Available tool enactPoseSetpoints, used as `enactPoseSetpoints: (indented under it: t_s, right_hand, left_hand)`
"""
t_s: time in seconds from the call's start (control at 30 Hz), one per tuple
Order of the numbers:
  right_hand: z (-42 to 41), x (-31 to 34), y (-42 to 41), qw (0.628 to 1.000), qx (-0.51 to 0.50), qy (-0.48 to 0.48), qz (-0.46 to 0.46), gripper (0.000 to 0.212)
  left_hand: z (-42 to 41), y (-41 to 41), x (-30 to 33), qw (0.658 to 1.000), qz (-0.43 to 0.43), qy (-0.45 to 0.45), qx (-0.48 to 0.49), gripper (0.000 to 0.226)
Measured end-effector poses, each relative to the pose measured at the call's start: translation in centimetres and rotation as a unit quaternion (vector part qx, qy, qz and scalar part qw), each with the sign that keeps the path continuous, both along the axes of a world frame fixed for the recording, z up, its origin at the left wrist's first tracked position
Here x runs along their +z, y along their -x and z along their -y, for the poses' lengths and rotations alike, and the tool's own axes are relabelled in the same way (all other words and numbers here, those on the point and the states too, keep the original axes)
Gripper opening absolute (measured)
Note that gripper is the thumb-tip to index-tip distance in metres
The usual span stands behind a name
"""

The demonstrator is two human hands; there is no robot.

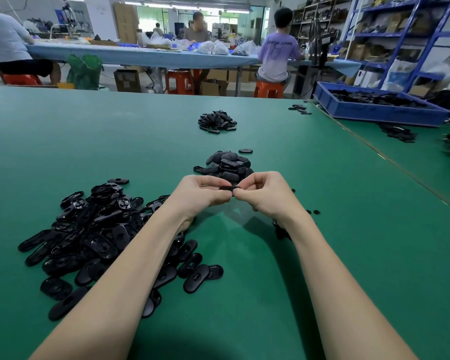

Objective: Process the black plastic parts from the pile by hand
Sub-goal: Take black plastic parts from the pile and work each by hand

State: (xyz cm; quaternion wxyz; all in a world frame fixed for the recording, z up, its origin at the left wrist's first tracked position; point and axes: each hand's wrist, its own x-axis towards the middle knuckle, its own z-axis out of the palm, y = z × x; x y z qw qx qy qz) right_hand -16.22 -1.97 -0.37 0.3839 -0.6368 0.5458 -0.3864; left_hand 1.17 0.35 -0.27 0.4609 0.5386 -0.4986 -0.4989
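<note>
Both hands, left [202, 194] and right [264, 193], pinch one part [229, 188] above the table; twist too hard and it could snap or slip.

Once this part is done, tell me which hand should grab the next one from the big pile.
Left. The left hand and its forearm lie right over the big pile, while the right hand is on the far side of it. Both now pinch the black part.
</note>
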Motion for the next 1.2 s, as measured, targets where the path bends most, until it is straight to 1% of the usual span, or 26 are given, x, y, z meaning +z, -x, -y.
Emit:
enactPoseSetpoints:
  t_s: [0.1,0.4,0.5,0.53,0.6,0.67,0.7,0.73,0.83,0.93,1.07,1.2]
  right_hand:
    - [-0.1,-0.1,0.0,1.0,0.005,0.004,-0.008,0.012]
    - [-0.7,-0.4,-0.3,0.999,0.021,0.026,-0.025,0.01]
    - [-0.6,-0.1,0.1,0.998,0.04,0.04,-0.006,0.007]
    - [-0.4,-0.1,0.2,0.996,0.047,0.071,-0.024,0.01]
    - [-0.1,0.0,0.3,0.984,0.057,0.144,-0.09,0.018]
    - [0.2,0.1,0.0,0.975,0.039,0.179,-0.128,0.018]
    - [0.5,0.1,-0.1,0.975,0.02,0.182,-0.129,0.016]
    - [1.0,0.0,-0.2,0.977,-0.006,0.176,-0.119,0.014]
    - [2.9,0.4,-0.6,0.982,-0.081,0.142,-0.093,0.009]
    - [5.1,1.1,-1.4,0.984,-0.101,0.107,-0.103,0.011]
    - [7.1,1.7,-2.1,0.981,-0.111,0.066,-0.144,0.015]
    - [6.8,1.9,-1.9,0.98,-0.12,0.074,-0.141,0.018]
  left_hand:
    - [0.0,0.0,0.0,1.0,0.027,-0.002,-0.001,0.02]
    - [0.1,-0.3,-0.1,0.998,0.06,-0.005,-0.003,0.018]
    - [0.0,-0.3,-0.1,0.999,0.037,0.01,0.011,0.016]
    - [0.0,-0.2,-0.1,0.999,0.028,0.017,0.022,0.016]
    - [0.0,-0.3,0.1,0.999,0.002,0.026,0.026,0.016]
    - [0.1,-0.2,0.3,0.999,-0.035,0.025,0.018,0.017]
    - [0.2,-0.3,0.3,0.998,-0.047,0.024,0.029,0.017]
    - [0.4,-0.4,0.4,0.997,-0.047,0.026,0.048,0.015]
    - [0.8,-1.1,0.7,0.995,0.002,0.04,0.088,0.002]
    - [1.0,-1.9,1.0,0.995,0.02,0.038,0.093,0.007]
    - [0.9,-2.7,0.9,0.993,0.084,0.041,0.079,0.014]
    - [0.9,-3.2,0.9,0.99,0.117,0.043,0.062,0.019]
